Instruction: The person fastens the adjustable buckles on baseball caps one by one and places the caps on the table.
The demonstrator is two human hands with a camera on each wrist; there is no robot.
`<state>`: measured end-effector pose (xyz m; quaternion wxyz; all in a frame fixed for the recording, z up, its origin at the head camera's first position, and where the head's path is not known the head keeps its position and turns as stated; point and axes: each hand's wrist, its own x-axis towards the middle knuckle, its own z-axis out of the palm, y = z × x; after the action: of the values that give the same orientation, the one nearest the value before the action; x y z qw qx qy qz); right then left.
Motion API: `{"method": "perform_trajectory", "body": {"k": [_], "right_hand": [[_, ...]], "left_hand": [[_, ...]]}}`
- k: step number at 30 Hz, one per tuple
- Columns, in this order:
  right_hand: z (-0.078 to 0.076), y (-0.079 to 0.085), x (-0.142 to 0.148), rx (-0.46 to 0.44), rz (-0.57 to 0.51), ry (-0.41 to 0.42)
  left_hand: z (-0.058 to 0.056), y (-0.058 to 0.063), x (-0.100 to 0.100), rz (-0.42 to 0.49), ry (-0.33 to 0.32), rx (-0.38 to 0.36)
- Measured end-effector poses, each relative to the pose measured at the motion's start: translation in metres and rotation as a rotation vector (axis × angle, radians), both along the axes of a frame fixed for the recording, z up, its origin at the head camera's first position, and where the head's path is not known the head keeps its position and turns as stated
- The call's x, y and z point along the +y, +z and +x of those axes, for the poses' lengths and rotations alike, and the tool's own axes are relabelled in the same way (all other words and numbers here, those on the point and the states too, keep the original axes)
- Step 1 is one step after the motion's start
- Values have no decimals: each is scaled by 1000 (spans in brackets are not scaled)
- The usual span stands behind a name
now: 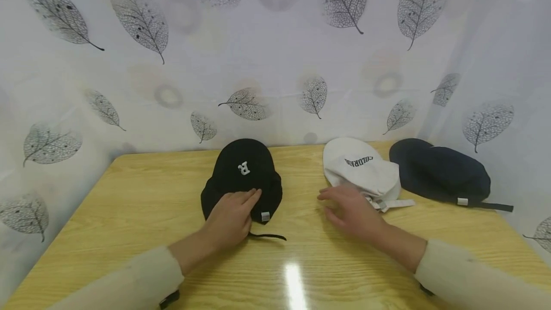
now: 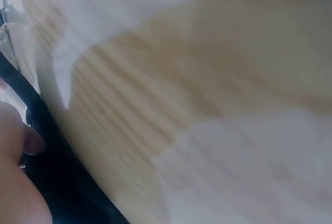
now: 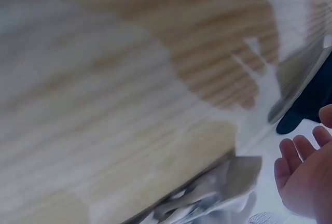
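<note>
A black cap (image 1: 244, 152) with a white letter R lies on the table, its brim toward the back and its thin strap trailing at the front. My left hand (image 1: 230, 216) rests on the cap's near part with the fingers extended across the cloth. In the left wrist view, fingers (image 2: 10, 136) lie against the dark cloth (image 2: 67, 182). My right hand (image 1: 355, 209) is over the table just in front of a white cap (image 1: 366, 171) lettered COLORADO, overlapping its edge in the head view. Its fingers (image 3: 293, 154) are relaxed, holding nothing, in the right wrist view.
A dark navy cap (image 1: 443, 171) with a loose strap lies at the right, beside the white cap. The wooden table (image 1: 142, 195) ends at a leaf-patterned white cloth (image 1: 275, 61) behind and at both sides. Light reflects off the table's front.
</note>
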<state>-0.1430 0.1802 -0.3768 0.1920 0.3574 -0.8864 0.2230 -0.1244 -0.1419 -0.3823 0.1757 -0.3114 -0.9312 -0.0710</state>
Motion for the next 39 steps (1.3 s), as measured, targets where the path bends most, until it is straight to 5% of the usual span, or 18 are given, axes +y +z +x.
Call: {"method": "perform_trajectory", "body": {"k": [8, 17, 29, 35, 39], "right_hand": [[5, 5, -27, -173, 21, 30], [3, -1, -52, 78, 129, 181], [0, 2, -65, 430, 291, 264], [-2, 1, -67, 563, 447, 287], [-1, 1, -67, 574, 514, 289]], "left_hand": [[1, 6, 23, -101, -12, -42], [1, 5, 36, -140, -14, -52], [3, 7, 39, -145, 7, -39], [3, 6, 39, -140, 14, -30], [3, 5, 40, -145, 9, -21]]}}
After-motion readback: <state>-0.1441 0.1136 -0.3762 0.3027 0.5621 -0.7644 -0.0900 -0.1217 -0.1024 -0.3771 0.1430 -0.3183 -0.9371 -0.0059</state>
